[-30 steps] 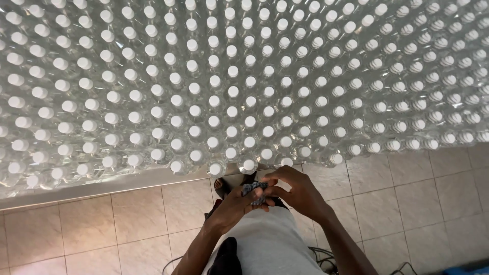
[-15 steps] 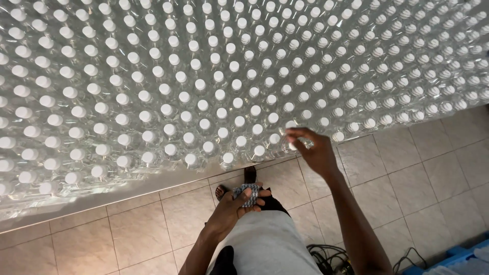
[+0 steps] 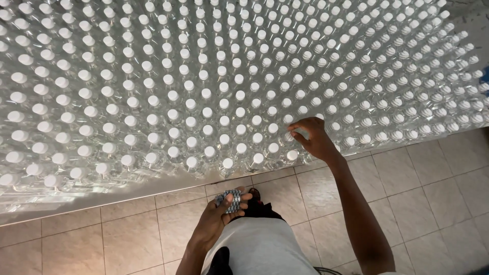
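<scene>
Over capped bottles [image 3: 204,112], right hand [image 3: 316,140] touching cap, left hand [image 3: 216,216] holding bands [image 3: 230,199]

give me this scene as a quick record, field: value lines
setting: tiled floor, seen from above
main stock: clear bottles with white caps, packed upright in rows
right hand: fingertips on a cap in the front rows
left hand: holds a bunch of small grey-and-white patterned pieces, kind unclear
person: white top, standing at the front edge of the bottles
</scene>
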